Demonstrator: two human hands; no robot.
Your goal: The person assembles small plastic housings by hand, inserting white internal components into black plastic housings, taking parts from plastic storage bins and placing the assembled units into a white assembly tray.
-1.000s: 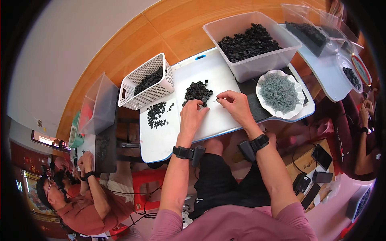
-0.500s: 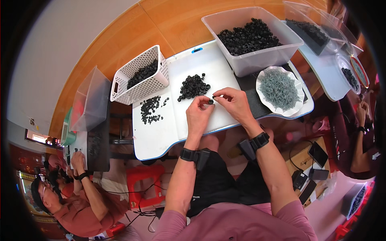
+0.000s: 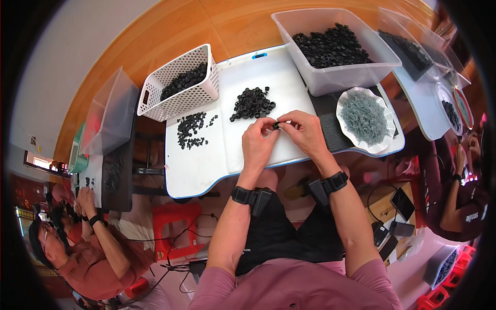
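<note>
One small black ring part (image 3: 276, 125) pinched between both sets of fingertips, held just above the white table (image 3: 206, 165) near its front middle. Left hand (image 3: 258, 139) curled in from the left, grip narrow and closed on the part with thumb and forefinger; right hand (image 3: 305, 132) meeting it from the right, grip likewise narrow and closed on the same part. Black bands on both wrists. Just beyond the hands, a loose pile of black rings (image 3: 252, 103) lying on the white surface; further left, a thinner scatter of smaller black pieces (image 3: 192, 129), well apart from the pile. Behind that scatter, a white perforated basket (image 3: 181, 82) partly filled with black parts. To the right of the pile, a large clear plastic bin (image 3: 336, 77) heaped with black parts, standing at the far edge. In front of the bin, a white paper plate (image 3: 382, 144) carrying a mound of thin grey-green pieces, resting on a dark mat (image 3: 328, 124) just beside the right hand. Further right, a second table with more clear bins. At lower left, another person in a reddish shirt (image 3: 77, 253) seated at a neighbouring table; at the right rim, a further person's arm in a dark sleeve (image 3: 460, 206).
</note>
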